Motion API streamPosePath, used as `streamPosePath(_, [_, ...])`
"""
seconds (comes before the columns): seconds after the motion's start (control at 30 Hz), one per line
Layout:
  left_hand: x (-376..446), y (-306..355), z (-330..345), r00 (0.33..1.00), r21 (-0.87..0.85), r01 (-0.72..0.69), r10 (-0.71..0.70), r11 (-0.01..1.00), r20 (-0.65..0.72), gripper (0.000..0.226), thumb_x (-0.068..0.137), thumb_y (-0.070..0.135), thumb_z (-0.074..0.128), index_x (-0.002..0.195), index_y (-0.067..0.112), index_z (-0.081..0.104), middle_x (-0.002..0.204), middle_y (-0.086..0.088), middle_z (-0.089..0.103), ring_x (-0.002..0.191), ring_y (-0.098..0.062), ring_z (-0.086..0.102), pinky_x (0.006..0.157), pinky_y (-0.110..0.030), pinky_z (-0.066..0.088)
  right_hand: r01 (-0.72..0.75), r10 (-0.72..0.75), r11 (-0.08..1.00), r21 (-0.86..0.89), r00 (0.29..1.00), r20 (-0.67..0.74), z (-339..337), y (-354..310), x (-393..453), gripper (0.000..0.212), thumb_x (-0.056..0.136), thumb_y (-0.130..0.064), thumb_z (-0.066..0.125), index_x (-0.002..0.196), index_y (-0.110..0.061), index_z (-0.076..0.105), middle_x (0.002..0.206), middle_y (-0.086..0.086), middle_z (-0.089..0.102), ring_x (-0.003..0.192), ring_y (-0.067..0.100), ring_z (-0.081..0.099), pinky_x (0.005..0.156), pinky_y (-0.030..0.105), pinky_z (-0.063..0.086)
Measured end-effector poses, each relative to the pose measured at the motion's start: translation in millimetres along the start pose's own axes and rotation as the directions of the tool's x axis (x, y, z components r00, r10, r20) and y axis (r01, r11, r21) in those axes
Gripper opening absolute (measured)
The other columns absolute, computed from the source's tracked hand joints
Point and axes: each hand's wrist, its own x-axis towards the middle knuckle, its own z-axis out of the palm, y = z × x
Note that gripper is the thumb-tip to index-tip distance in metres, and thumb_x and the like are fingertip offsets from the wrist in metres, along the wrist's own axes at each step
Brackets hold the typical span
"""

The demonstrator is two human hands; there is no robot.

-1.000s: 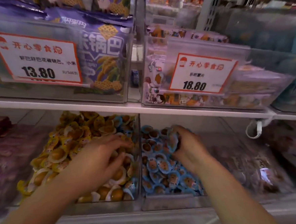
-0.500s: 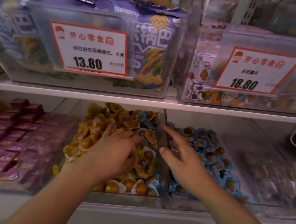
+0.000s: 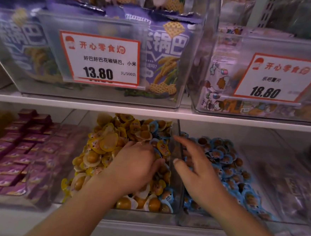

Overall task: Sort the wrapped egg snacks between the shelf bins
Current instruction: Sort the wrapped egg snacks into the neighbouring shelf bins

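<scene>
The step in hand looks like picking stray blue-wrapped egg snacks out of the yellow bin, just left of the clear divider. The left hand digs into that pile, its grip hidden; the right hand hovers spread and empty across the divider over the blue bin. Next, I judge, a blue one must be pinched and carried across.

Both my forearms are bare up to the frame edge, no sleeves in view. My left hand and right hand are bare too: no gloves, rings, watch or bands visible. Nails short and plain on the right hand's fingers. Slightly blurred.
</scene>
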Motion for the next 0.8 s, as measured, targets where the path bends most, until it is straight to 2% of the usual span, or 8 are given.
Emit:
streamPosePath(0.13, [4.6,-8.7,-4.9,0.996,-0.006,0.09,-0.09,0.996,-0.015,0.026,0.095,0.049,0.051,0.089,0.025,0.058,0.089,0.007,0.056,0.089,-0.018,0.061,0.073,-0.033,0.039,0.004,-0.004,1.0,-0.006,1.0,0.009,-0.5,-0.5,-0.9,0.06,0.081,-0.057,0.041,0.141,-0.055,0.035,0.137,-0.029,0.04,0.127,-0.009,0.042,0.108,0.034,0.043])
streamPosePath(0.2, [4.3,-18.2,-9.6,0.99,-0.08,0.142,-0.139,0.987,0.039,0.016,0.094,0.041,0.054,0.104,0.028,0.054,0.085,0.01,0.061,0.084,-0.016,0.062,0.065,-0.032,0.038,0.008,-0.008,1.0,-0.002,1.0,0.013,-0.9,-0.2,-1.0,0.06,0.082,-0.056,0.042,0.142,-0.052,0.035,0.138,-0.027,0.04,0.127,-0.008,0.042,0.108,0.033,0.043])
streamPosePath(0.27, [5.0,-23.6,-11.5,0.986,-0.092,0.163,-0.158,0.982,0.058,0.024,0.096,0.035,0.052,0.12,0.032,0.052,0.09,0.007,0.067,0.087,-0.017,0.063,0.064,-0.032,0.04,0.007,-0.007,1.0,0.003,1.0,0.014,-0.8,0.3,-1.1,0.059,0.084,-0.053,0.043,0.142,-0.052,0.035,0.138,-0.027,0.04,0.126,-0.011,0.041,0.108,0.031,0.043])
streamPosePath(0.4, [16.1,-15.6,-1.3,0.984,0.086,0.176,-0.178,0.981,0.024,0.046,0.093,0.039,0.058,0.138,0.033,0.047,0.121,0.001,0.066,0.11,-0.022,0.062,0.09,-0.036,0.043,0.01,-0.01,1.0,-0.005,1.0,0.008,0.1,1.3,-1.4,0.056,0.087,-0.049,0.045,0.142,-0.052,0.035,0.138,-0.027,0.04,0.126,-0.012,0.04,0.107,0.029,0.043])
streamPosePath(0.5, [24.6,-11.3,9.1,0.972,0.172,0.213,-0.226,0.962,0.062,0.083,0.084,0.058,0.064,0.153,0.035,0.023,0.15,-0.007,0.037,0.129,-0.029,0.047,0.105,-0.042,0.036,0.017,-0.016,1.0,-0.012,1.0,0.009,0.2,1.7,-1.1,0.057,0.086,-0.052,0.044,0.142,-0.054,0.035,0.139,-0.029,0.039,0.126,-0.014,0.039,0.106,0.029,0.043])
streamPosePath(0.6, [27.3,-10.0,18.4,0.982,0.179,0.16,-0.175,0.971,0.073,0.089,0.085,0.056,0.064,0.155,0.038,0.012,0.153,-0.014,0.023,0.127,-0.034,0.048,0.107,-0.046,0.035,0.021,-0.021,1.0,-0.012,1.0,0.004,0.7,2.1,-1.1,0.057,0.085,-0.054,0.043,0.142,-0.054,0.035,0.138,-0.03,0.039,0.125,-0.015,0.039,0.105,0.025,0.043])
streamPosePath(0.73, [28.3,-13.0,22.0,0.993,0.075,0.016,-0.024,0.997,0.117,0.091,0.078,0.07,0.058,0.152,0.044,0.011,0.156,-0.005,0.028,0.132,-0.032,0.045,0.108,-0.05,0.032,0.025,-0.025,1.0,-0.016,1.0,0.0,1.5,2.5,-0.8,0.057,0.084,-0.057,0.042,0.141,-0.056,0.034,0.138,-0.034,0.036,0.124,-0.018,0.036,0.099,0.016,0.04])
streamPosePath(0.8, [28.9,-14.1,20.2,0.99,0.021,-0.02,0.017,1.0,0.137,0.093,0.073,0.069,0.063,0.149,0.046,0.014,0.146,-0.002,0.037,0.126,-0.029,0.049,0.104,-0.047,0.035,0.022,-0.022,1.0,-0.018,1.0,-0.002,2.0,2.0,-0.6,0.057,0.084,-0.056,0.042,0.14,-0.056,0.035,0.139,-0.031,0.036,0.124,-0.018,0.037,0.096,0.015,0.041])
